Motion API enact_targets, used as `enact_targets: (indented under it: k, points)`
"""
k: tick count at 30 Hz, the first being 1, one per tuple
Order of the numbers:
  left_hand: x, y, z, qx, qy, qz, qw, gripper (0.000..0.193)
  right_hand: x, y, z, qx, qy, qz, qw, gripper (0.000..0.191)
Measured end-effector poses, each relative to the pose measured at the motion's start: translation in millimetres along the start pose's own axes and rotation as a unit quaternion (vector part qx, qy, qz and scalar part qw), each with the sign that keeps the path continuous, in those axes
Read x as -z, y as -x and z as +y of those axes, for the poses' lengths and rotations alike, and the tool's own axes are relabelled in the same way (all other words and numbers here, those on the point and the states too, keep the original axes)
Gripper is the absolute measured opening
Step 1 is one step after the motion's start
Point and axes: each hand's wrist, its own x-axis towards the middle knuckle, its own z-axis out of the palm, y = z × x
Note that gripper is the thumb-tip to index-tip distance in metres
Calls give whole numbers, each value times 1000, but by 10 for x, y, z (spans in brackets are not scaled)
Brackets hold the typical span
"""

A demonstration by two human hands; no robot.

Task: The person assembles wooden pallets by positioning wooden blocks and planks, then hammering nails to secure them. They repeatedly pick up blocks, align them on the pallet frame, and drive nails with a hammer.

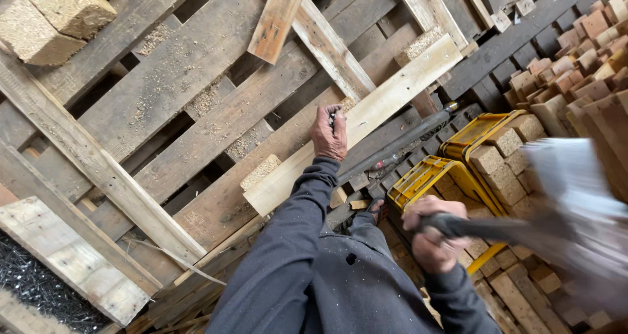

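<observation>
We see our left hand [329,133] pinching something small and dark, likely a nail, upright against a pale plank [356,123] that lies diagonally across the weathered pallet [196,105]; holding it there steadies it on the board's upper face. Our right hand [434,234] is wrapped tight around the dark handle of a hammer [497,228], whose head is blurred out to the right. Yellow crates [458,177] of wood blocks [504,170] crowd that side, so swing room is narrow. A long dark bar [399,141] lies just beside the plank's lower edge.
</observation>
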Motion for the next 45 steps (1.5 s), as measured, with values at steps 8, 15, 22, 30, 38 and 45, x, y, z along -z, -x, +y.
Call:
enact_targets:
  k: [8,15,22,30,38,45]
  points:
    - [-84,6,62,34,3,40,999,20,100,-219,-86,-413,135,70,898,44]
    - [-56,-65,86,23,60,42,997,17,334,-171,-50,98,-19,35,994,61]
    - [-76,-17,126,0,-11,83,997,17,68,-211,192,-480,181,79,855,39]
    - [-92,-37,88,15,68,111,991,19,515,-500,-307,46,135,96,985,71]
    - [-118,-28,1,22,79,125,989,19,81,-153,211,-500,206,58,839,33]
    - [-130,-65,-37,98,162,99,977,21,183,-247,33,48,-40,92,994,49]
